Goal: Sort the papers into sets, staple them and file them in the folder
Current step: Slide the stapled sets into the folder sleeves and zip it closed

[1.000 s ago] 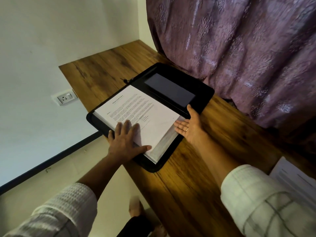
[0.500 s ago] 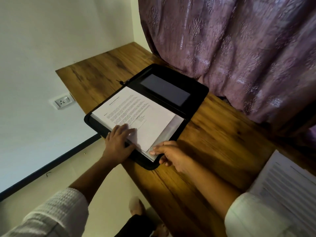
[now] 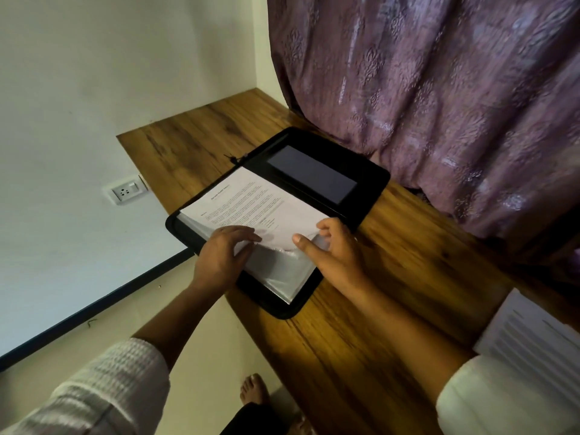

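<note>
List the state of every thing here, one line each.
Folder, open, flat on the table.
Printed sheet, lying in folder, near corner lifted.
Left hand, fingers flat, pressing the sheet.
Right hand, pinching the sheet's lifted corner.
Curtain, drawn shut.
Loose papers, flat on the table, unfiled.

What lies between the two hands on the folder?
In the head view, between the left hand and right hand lies the near edge of the printed paper, over a clear plastic sleeve.
</note>
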